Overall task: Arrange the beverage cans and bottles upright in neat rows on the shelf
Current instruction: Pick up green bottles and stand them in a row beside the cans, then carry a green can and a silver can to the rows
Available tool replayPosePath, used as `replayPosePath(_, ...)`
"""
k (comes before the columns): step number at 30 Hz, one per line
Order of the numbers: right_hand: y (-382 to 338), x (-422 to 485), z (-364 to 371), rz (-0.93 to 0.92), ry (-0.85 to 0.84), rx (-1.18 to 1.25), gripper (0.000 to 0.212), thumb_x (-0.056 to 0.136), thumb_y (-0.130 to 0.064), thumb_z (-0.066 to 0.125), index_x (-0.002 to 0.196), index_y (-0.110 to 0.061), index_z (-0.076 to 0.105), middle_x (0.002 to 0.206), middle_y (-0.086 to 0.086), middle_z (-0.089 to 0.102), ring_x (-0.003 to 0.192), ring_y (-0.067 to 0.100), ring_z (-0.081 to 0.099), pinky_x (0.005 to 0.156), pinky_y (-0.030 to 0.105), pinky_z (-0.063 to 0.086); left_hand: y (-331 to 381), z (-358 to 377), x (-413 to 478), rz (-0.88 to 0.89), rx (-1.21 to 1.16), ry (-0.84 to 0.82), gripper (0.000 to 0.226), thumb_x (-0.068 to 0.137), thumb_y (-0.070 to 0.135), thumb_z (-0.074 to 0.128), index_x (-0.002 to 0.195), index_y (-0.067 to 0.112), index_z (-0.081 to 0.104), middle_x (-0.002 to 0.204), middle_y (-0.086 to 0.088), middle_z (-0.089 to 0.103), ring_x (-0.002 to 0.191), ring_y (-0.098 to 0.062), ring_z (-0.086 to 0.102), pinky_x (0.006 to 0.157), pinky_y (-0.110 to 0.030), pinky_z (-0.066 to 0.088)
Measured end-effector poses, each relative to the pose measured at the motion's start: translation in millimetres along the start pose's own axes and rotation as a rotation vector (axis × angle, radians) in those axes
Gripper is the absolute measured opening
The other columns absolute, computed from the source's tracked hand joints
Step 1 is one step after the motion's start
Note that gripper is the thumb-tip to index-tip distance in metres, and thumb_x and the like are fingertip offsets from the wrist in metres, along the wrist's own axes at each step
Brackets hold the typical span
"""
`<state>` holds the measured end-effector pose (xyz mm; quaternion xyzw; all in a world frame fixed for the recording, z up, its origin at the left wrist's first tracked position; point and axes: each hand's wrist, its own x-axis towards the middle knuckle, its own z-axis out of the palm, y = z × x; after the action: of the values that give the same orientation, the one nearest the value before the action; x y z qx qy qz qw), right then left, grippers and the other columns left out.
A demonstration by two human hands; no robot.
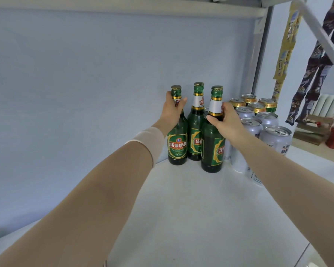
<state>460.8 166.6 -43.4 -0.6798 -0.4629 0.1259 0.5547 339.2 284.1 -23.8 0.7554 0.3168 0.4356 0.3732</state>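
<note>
Three green glass beer bottles stand upright at the back of the white shelf (181,205). My left hand (172,110) is wrapped around the neck of the left bottle (177,147). The middle bottle (196,132) stands untouched against the back panel. My right hand (226,120) grips the neck and shoulder of the right bottle (212,151), which stands nearest the front. To their right, silver cans (276,139) stand in rows, with green and gold cans (256,107) behind them. My right forearm hides part of the silver cans.
A pale blue back panel (85,83) closes off the rear of the shelf, and another shelf board (123,6) runs overhead. A grey upright post (260,54) marks the right end. Strips of snack packets (312,64) hang beyond it, near boxes (312,130).
</note>
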Motion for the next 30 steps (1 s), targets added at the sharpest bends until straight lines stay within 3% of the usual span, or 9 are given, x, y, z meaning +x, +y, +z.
replayPosePath(8, -2.9, -4.6, 0.8, 0.005, -0.009, -0.025, 0.051, 0.091, -0.017, 0.057, 0.135, -0.008, 0.033, 0.13, 0.009, 0.048, 0.121, 0.021, 0.045, 0.091, 0.026, 0.035, 0.6, 0.1, -1.2, -0.028, 0.023, -0.025, 0.044, 0.097, 0.031, 0.043, 0.131, 0.009, 0.028, 0.106, -0.006, 0.048, 0.098, -0.019, 0.05, 0.082, -0.03, 0.041)
replayPosePath(14, -1.7, -0.3, 9.6, -0.011, 0.049, -0.129, 0.048, 0.091, -0.019, 0.056, 0.131, -0.004, 0.034, 0.121, 0.014, 0.048, 0.103, 0.019, 0.046, 0.081, 0.026, 0.035, 1.9, -3.4, -4.6, -0.069, 0.121, 0.002, 0.054, 0.094, 0.029, 0.05, 0.135, 0.009, 0.022, 0.118, -0.013, 0.053, 0.104, -0.025, 0.055, 0.087, -0.035, 0.047)
replayPosePath(17, -0.3, 0.3, 12.8, -0.035, 0.102, -0.171, 0.056, 0.087, -0.026, 0.061, 0.131, -0.006, 0.036, 0.126, 0.015, 0.046, 0.122, 0.028, 0.04, 0.095, 0.036, 0.037, -0.4, -10.1, -12.3, -0.082, 0.149, 0.008, 0.059, 0.091, 0.031, 0.054, 0.135, 0.009, 0.022, 0.122, -0.017, 0.053, 0.11, -0.03, 0.055, 0.096, -0.044, 0.047)
replayPosePath(19, -4.0, -5.3, 12.9, -0.082, 0.186, -0.241, 0.069, 0.085, -0.032, 0.063, 0.139, -0.005, 0.029, 0.139, 0.017, 0.037, 0.134, 0.032, 0.027, 0.111, 0.045, 0.026, 1.1, -17.6, -20.9, -0.088, 0.167, 0.023, 0.062, 0.09, 0.033, 0.056, 0.136, 0.009, 0.022, 0.127, -0.018, 0.051, 0.116, -0.032, 0.051, 0.1, -0.048, 0.043)
replayPosePath(20, -9.2, -13.8, 13.8, -0.133, 0.268, -0.267, 0.075, 0.085, -0.033, 0.062, 0.142, -0.004, 0.024, 0.145, 0.018, 0.03, 0.138, 0.032, 0.02, 0.115, 0.044, 0.018, 4.8, -23.2, -28.3, -0.079, 0.182, 0.037, 0.062, 0.089, 0.034, 0.056, 0.135, 0.009, 0.023, 0.129, -0.017, 0.049, 0.119, -0.032, 0.048, 0.101, -0.048, 0.041)
replayPosePath(22, -28.7, -50.7, 21.6, -0.321, 0.41, -0.221, 0.076, 0.084, -0.036, 0.06, 0.142, -0.001, 0.026, 0.144, 0.019, 0.029, 0.136, 0.027, 0.02, 0.115, 0.029, 0.012, 16.4, -40.3, -49.9, -0.025, 0.228, 0.049, 0.058, 0.09, 0.034, 0.054, 0.134, 0.009, 0.026, 0.132, -0.015, 0.047, 0.122, -0.03, 0.044, 0.103, -0.046, 0.039)
replayPosePath(24, -45.7, -111.3, 45.3, -0.519, 0.222, -0.136, 0.072, 0.08, -0.044, 0.058, 0.135, -0.002, 0.039, 0.137, 0.015, 0.037, 0.129, 0.021, 0.026, 0.108, 0.015, 0.013, 26.7, -65.3, -82.9, 0.057, 0.334, -0.011, 0.05, 0.092, 0.03, 0.052, 0.132, 0.008, 0.03, 0.13, -0.013, 0.047, 0.118, -0.025, 0.045, 0.102, -0.036, 0.039)
replayPosePath(27, -59.5, -202.8, 81.2, -0.599, -0.484, -0.107, 0.072, 0.075, -0.058, 0.054, 0.13, -0.012, 0.047, 0.136, 0.002, 0.039, 0.129, 0.013, 0.027, 0.108, 0.015, 0.021, 34.7, -111.1, -138.0, 0.052, 0.473, -0.109, 0.038, 0.095, 0.026, 0.048, 0.126, 0.005, 0.041, 0.127, -0.009, 0.05, 0.105, -0.013, 0.047, 0.086, -0.013, 0.034)
replayPosePath(30, -59.4, -259.0, 100.8, -0.545, -0.913, -0.158, 0.068, 0.076, -0.052, 0.067, 0.132, -0.021, 0.044, 0.135, -0.009, 0.038, 0.129, 0.005, 0.027, 0.11, 0.023, 0.027, 31.5, -156.8, -192.2, -0.118, 0.592, -0.079, 0.036, 0.096, 0.03, 0.046, 0.123, 0.007, 0.046, 0.128, -0.006, 0.052, 0.11, -0.018, 0.052, 0.085, -0.016, 0.034)
